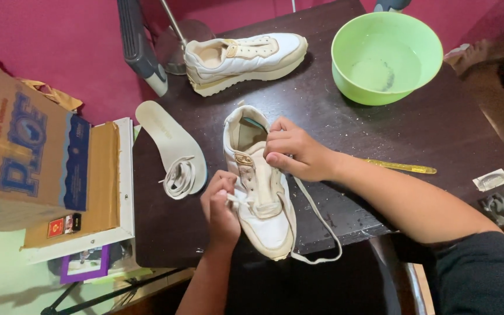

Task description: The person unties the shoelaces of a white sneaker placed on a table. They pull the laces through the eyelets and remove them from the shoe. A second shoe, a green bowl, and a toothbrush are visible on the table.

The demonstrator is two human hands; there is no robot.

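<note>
Sneaker (262, 192), white and cream, lower centre of frame, lying toe-toward-viewer on dark desk (415, 128).

Left of frame: cardboard box (36, 151); insole (167, 137) with coiled lace (179, 178) on it.

Centre: left hand (221, 210), grip pinched on lace end at the eyelets; right hand (296, 153), grip pressed on the tongue, steadying. Loose lace (322, 233) trails off the desk edge.

Step judged: working the lace through the eyelets. Next move calls for a firm pinch and a steady shoe.

Upper frame: second sneaker (246, 55). Right: green bowl (386, 55).
</note>
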